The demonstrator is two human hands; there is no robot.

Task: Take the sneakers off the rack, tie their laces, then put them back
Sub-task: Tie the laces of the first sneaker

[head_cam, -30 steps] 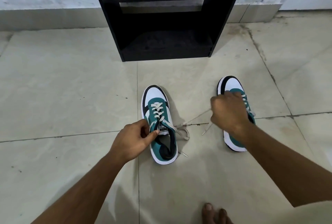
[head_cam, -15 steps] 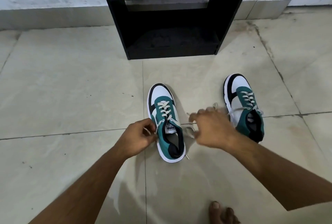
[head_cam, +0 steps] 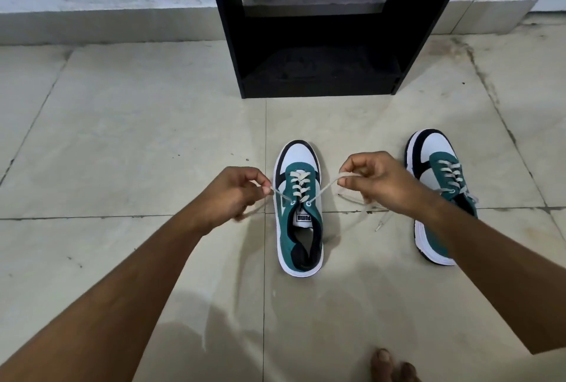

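Two teal, white and black sneakers stand on the tiled floor, toes toward the rack. The left sneaker (head_cam: pixel 298 210) sits in the middle with its cream laces untied. My left hand (head_cam: pixel 228 194) pinches the left lace end and pulls it out to the left. My right hand (head_cam: pixel 378 182) pinches the right lace end, drawn up to the right. The right sneaker (head_cam: pixel 436 185) stands apart on the right, partly hidden by my right forearm; its loose lace trails on the floor under my right hand. The black shoe rack (head_cam: pixel 321 29) stands against the wall with bare shelves.
Beige floor tiles (head_cam: pixel 137 136) spread wide on both sides of the sneakers. A bare foot (head_cam: pixel 392 366) shows at the bottom edge. A pale wall with a skirting strip (head_cam: pixel 107 24) runs behind the rack.
My right hand left the right sneaker, crossed to the left sneaker and took its right lace end. Both hands now pull the laces apart. The view shifted slightly.
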